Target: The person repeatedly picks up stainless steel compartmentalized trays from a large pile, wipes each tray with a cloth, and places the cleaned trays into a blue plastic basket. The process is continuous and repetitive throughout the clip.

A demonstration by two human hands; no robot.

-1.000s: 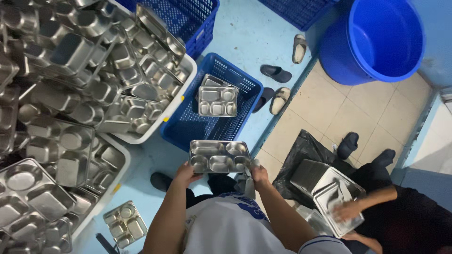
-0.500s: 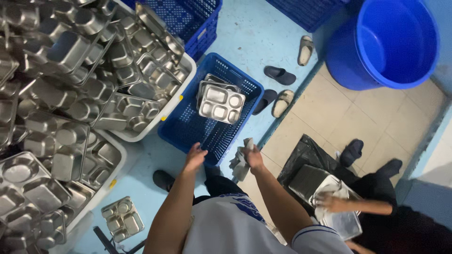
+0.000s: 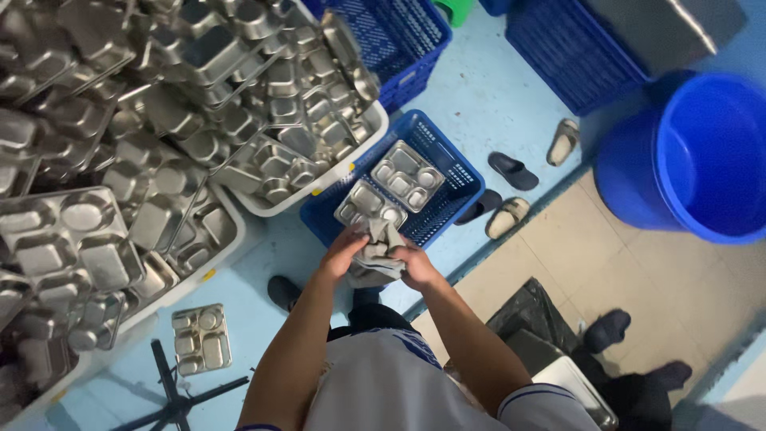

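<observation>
Head view: both hands, left hand (image 3: 341,251) and right hand (image 3: 415,267), clutch grey cloth (image 3: 379,251) over blue crate (image 3: 447,172).

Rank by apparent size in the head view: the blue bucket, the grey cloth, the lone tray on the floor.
1. blue bucket, largest by far.
2. and 3. grey cloth and lone tray look alike; the cloth is bunched in both hands, so unranked.

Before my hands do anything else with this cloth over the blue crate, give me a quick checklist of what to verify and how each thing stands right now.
1. Grey cloth gripped by both hands: ok; left hand and right hand both hold it.
2. Steel trays lying inside the blue crate: ok.
3. Trays dry: cannot tell.
4. Tray pile stable: not ok, stacked unevenly and tilted.
5. Floor near feet: not ok; a single tray and sandals lie there.
</observation>
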